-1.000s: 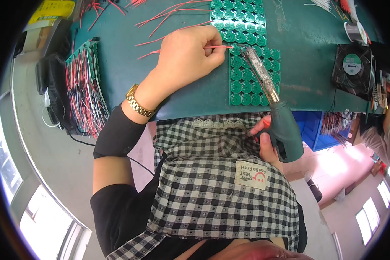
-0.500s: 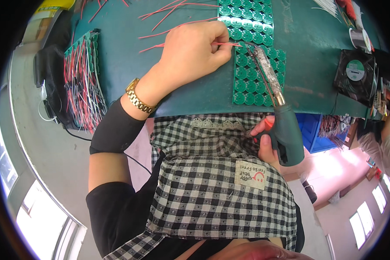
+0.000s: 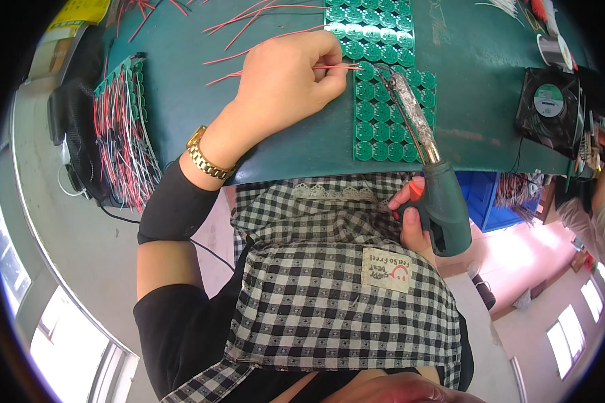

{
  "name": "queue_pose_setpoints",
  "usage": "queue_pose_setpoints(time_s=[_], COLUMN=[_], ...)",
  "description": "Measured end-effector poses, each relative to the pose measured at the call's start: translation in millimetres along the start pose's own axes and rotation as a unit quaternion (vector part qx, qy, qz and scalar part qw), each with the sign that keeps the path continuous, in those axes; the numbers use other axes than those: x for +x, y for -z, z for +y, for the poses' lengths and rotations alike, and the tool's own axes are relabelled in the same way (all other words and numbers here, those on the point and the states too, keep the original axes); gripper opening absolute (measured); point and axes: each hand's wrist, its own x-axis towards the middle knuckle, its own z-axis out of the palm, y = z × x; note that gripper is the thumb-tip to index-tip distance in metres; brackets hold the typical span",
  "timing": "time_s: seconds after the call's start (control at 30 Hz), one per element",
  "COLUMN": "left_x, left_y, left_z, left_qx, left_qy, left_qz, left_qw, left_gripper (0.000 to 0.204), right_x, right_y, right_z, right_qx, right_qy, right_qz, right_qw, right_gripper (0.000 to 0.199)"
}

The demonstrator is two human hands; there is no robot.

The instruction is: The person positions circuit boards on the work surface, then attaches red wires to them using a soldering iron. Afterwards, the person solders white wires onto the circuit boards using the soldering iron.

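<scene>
My left hand [image 3: 282, 74] is closed in a pinch on thin red wires [image 3: 335, 66]. Their ends reach the upper left corner of a green circuit board panel [image 3: 381, 131] made of joined round boards. With its fingers wrapped round the grip, my right hand [image 3: 413, 225] holds a dark green soldering gun [image 3: 447, 201] with a red trigger. The gun's barrel slants up and left over the panel, and its thin tip is close to the wire ends. Whether tip and wire touch is too small to tell.
Another green panel [image 3: 373, 30] lies just beyond, with loose red wires [image 3: 249, 17] to its left. At far left is a panel bristling with red and white wires [image 3: 121, 134]. A black fan [image 3: 550, 104] and a solder spool [image 3: 554, 52] stand at right. A blue bin [image 3: 477, 201] sits below the table edge.
The table and everything on it sit slightly farther left in the picture. My left hand still pinches the red wires, and the soldering gun's tip lies a little right of the wire ends.
</scene>
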Motion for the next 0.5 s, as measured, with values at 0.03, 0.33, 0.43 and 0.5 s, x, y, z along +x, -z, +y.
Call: queue_pose_setpoints(time_s=[0.03,0.33,0.43,0.5], left_x=[-1,-6,-6,-5], left_y=[0,3,4,7], left_z=[0,-2,-4,-4], left_qx=[-0.001,-0.015,-0.018,-0.018], left_qy=[0.002,0.027,0.023,0.017], left_qz=[0.0,-0.016,-0.024,-0.033], left_qw=[1.0,0.999,0.999,0.999], left_gripper=[0.012,0.012,0.013,0.013], right_x=[0,-5,-5,-5], right_y=[0,1,1,-1], right_z=[-1,13,11,9], right_qx=[-0.004,0.029,0.028,0.033], right_qy=[0.001,0.035,0.03,0.026], right_qz=[0.001,0.012,0.017,0.028], right_qw=[1.0,0.999,0.999,0.999], right_gripper=[0.035,0.037,0.038,0.037])
